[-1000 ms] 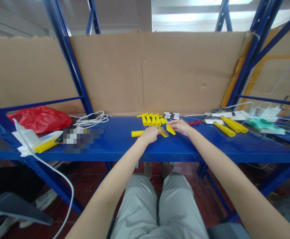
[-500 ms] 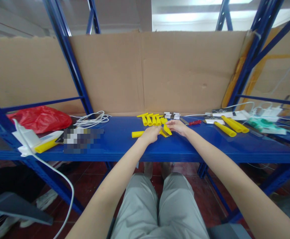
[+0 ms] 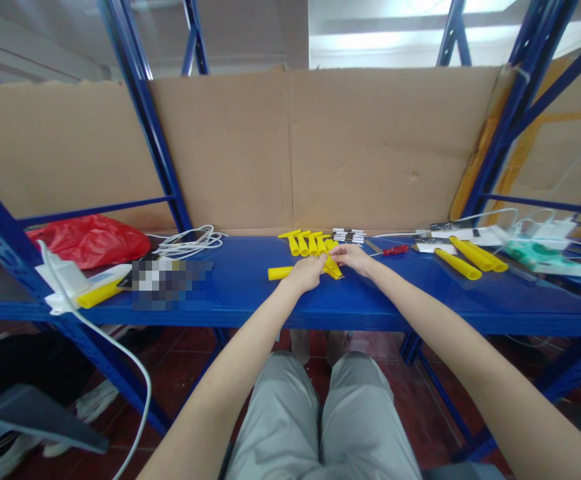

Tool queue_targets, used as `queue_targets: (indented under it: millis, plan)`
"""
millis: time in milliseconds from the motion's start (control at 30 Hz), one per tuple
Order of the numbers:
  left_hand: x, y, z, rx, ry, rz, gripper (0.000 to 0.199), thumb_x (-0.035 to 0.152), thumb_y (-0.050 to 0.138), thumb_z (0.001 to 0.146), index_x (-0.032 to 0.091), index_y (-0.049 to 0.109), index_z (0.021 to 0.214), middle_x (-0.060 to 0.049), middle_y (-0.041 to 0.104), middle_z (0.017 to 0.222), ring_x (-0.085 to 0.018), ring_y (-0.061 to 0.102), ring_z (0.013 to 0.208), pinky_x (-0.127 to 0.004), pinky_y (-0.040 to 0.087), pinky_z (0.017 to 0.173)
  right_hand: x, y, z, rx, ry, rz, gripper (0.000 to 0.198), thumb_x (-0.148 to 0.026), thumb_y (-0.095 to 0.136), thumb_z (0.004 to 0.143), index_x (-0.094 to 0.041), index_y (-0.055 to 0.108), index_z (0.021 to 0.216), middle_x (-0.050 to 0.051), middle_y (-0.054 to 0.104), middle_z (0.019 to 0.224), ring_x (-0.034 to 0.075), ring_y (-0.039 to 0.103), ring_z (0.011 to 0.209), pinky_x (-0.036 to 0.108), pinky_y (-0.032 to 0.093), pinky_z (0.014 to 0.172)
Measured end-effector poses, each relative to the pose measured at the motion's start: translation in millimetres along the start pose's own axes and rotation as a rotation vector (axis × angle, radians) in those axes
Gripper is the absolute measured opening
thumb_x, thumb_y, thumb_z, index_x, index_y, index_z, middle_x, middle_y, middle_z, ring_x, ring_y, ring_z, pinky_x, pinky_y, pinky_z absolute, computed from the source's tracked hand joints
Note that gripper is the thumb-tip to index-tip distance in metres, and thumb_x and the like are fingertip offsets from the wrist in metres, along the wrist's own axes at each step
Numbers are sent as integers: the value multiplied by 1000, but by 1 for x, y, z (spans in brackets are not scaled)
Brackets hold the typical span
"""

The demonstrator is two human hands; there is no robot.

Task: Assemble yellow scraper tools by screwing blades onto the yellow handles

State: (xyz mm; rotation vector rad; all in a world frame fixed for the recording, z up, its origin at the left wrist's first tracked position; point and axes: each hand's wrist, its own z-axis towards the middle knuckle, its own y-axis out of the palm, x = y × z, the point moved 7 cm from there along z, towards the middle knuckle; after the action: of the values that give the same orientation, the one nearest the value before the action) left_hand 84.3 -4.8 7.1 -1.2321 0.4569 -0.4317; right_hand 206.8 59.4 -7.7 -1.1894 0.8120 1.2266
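My left hand (image 3: pixel 309 272) is closed around a yellow tool with a round handle (image 3: pixel 279 273), lying crosswise near the front of the blue shelf. Its flat, wedge-like head (image 3: pixel 334 270) sticks out to the right of my fingers, scraper-like in shape. At the upper edge of that head, my right hand (image 3: pixel 354 257) has its fingers pinched on a small yellow plastic piece, which now lies against the head. The fingertips partly hide it. Just behind my hands, several yellow T-shaped tools (image 3: pixel 304 245) stand in a row, handle ends facing me.
Behind my right hand sit black-and-white stacked strips (image 3: pixel 348 235) and a red-handled screwdriver (image 3: pixel 395 251). Yellow handles (image 3: pixel 458 264) lie to the right, near a green-and-white packet (image 3: pixel 545 257). Leftward are a white cable coil (image 3: pixel 190 241) and a red bag (image 3: pixel 90 240). Cardboard (image 3: pixel 290 147) backs the shelf.
The small yellow piece in my right fingers, tilted up before, has come down flat against the tool's head. My left hand keeps its hold. The view has shifted slightly.
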Motion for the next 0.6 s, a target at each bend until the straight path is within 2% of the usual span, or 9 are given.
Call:
queue_targets:
  millis: [333, 600]
  plan:
    - [0, 2, 0, 26, 44, -1, 39, 16, 43, 91, 16, 49, 129, -14, 64, 117, -24, 60, 109, -34, 45, 91, -3, 0, -2, 39, -7, -159, 13, -4, 66, 65, -16, 67, 71, -2, 64, 67, 9, 56, 60, 25, 51, 70]
    - [1, 3, 3, 69, 109, -41, 35, 11, 44, 88, 18, 63, 116, -11, 66, 111, -23, 60, 106, -35, 46, 93, -4, -1, 5, 42, -138, -320, 14, -7, 73, 59, -18, 63, 62, -3, 62, 62, 12, 59, 65, 30, 52, 76]
